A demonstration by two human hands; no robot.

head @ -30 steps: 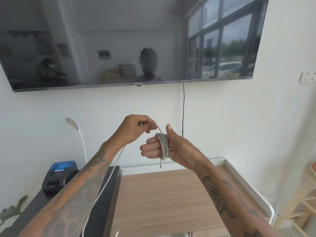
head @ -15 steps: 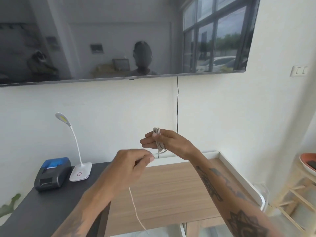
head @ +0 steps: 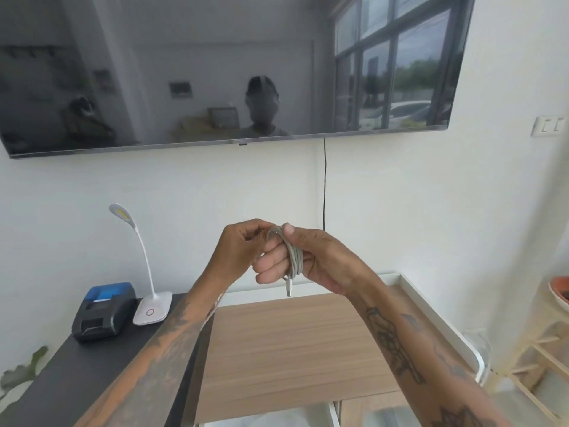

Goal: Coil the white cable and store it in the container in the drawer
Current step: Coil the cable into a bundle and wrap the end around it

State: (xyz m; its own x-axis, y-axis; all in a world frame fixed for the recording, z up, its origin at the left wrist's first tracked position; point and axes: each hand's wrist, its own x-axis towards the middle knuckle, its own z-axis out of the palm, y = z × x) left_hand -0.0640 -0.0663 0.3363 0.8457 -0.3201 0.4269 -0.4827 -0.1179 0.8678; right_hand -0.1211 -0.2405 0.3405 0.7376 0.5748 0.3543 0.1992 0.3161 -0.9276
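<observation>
The white cable (head: 295,257) is wound in several loops around the fingers of my right hand (head: 303,260), which I hold chest-high in front of the wall. One plug end hangs below those fingers. My left hand (head: 241,252) is pressed against the top of the coil and pinches the cable's free run. That loose strand trails down along my left forearm and out of view. The drawer and its container are not clearly visible; only a blurred white edge shows at the bottom of the frame.
Below my hands is a wooden desktop (head: 286,343) with a raised white rim. A dark table (head: 92,365) at left carries a blue-and-black printer (head: 103,311) and a white gooseneck lamp (head: 152,311). A wall-mounted TV (head: 228,72) hangs above, a wooden rack (head: 542,365) stands at right.
My left hand, which had dropped low pulling slack half a second ago, has come back up to the coil, laying another turn around my right fingers.
</observation>
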